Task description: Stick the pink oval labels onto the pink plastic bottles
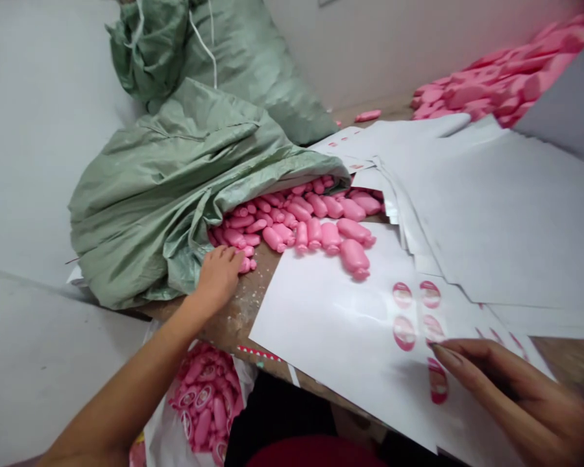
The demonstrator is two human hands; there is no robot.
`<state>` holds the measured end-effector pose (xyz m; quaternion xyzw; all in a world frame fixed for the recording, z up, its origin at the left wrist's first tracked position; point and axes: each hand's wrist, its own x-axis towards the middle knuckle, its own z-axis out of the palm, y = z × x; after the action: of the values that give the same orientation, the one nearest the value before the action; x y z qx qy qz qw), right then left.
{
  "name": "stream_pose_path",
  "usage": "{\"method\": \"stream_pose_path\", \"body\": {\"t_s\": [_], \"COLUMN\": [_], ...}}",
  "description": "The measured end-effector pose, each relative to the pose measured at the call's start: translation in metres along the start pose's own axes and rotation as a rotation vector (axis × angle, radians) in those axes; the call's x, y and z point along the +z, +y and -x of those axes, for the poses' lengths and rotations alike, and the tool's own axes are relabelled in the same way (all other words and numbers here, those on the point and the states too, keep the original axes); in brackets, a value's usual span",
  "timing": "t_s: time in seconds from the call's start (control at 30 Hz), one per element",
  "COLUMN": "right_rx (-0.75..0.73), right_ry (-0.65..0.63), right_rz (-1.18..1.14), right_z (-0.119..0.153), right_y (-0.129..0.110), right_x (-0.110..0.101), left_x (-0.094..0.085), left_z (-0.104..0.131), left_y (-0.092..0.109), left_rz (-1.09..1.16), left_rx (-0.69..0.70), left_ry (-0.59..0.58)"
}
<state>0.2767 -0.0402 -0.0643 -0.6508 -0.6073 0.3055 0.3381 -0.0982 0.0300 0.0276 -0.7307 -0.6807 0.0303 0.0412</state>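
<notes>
My left hand [219, 275] reaches to the mouth of a green woven sack [165, 188], fingers curled over small pink bottles [299, 224] that spill from it onto the table; whether it grips one is hidden. My right hand [511, 395] lies flat on a white sticker sheet [340, 324], its fingertips touching an oval pink sticker [437, 383]. A few more oval pink stickers [403, 295] remain on the sheet just above the fingers.
More white sheets [491, 207] are stacked to the right. A heap of pink bottles [496, 84] lies at the far right. A second green sack [233, 58] leans on the wall. Below the table edge, a white bag [204, 402] holds labelled pink bottles.
</notes>
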Motion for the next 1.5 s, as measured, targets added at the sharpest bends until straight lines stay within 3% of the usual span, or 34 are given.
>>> {"method": "stream_pose_path", "body": {"t_s": [0.1, 0.23, 0.3, 0.37, 0.4, 0.43, 0.5, 0.57, 0.63, 0.73, 0.8, 0.97, 1.1, 1.5], "right_rx": [0.018, 0.050, 0.063, 0.041, 0.021, 0.001, -0.031, -0.058, -0.086, -0.130, -0.147, -0.163, -0.190, -0.184], "right_ry": [-0.065, 0.008, 0.007, -0.018, -0.031, -0.039, -0.037, -0.033, -0.039, -0.060, -0.063, -0.007, 0.018, 0.027], "right_rz": [-0.038, -0.096, -0.079, -0.021, 0.024, 0.077, 0.181, 0.254, 0.293, 0.329, 0.354, 0.438, 0.486, 0.504], "right_z": [0.004, 0.006, 0.006, 0.007, 0.008, 0.008, 0.007, 0.003, -0.002, -0.011, -0.016, -0.023, -0.024, -0.024], "right_y": [-0.013, -0.021, -0.019, -0.016, -0.015, -0.015, -0.013, -0.012, -0.012, -0.013, -0.014, -0.015, -0.015, -0.021], "right_x": [-0.015, -0.020, -0.019, -0.019, -0.020, -0.020, -0.021, -0.020, -0.018, -0.013, -0.009, -0.001, 0.000, 0.001], "left_x": [0.000, -0.017, -0.025, -0.026, -0.023, -0.017, 0.001, 0.020, 0.031, 0.028, 0.022, 0.024, 0.034, 0.040], "left_z": [-0.013, -0.010, -0.008, -0.002, 0.002, 0.006, 0.016, 0.024, 0.029, 0.027, 0.019, -0.002, -0.003, -0.001], "left_y": [0.000, 0.005, 0.021, 0.050, 0.068, 0.087, 0.120, 0.142, 0.153, 0.161, 0.168, 0.197, 0.205, 0.198], "left_rz": [-0.028, 0.005, 0.088, 0.385, 0.597, 0.811, 1.055, 1.021, 0.864, 0.778, 0.951, 1.726, 1.894, 1.853], "left_rx": [0.006, 0.003, -0.086, -0.133, -0.126, -0.113, -0.065, 0.033, 0.165, 0.276, 0.169, -0.293, -0.398, -0.324], "left_ry": [-0.056, -0.057, 0.078, 0.220, 0.231, 0.191, -0.015, -0.168, -0.200, -0.200, -0.255, -0.443, -0.469, -0.516]}}
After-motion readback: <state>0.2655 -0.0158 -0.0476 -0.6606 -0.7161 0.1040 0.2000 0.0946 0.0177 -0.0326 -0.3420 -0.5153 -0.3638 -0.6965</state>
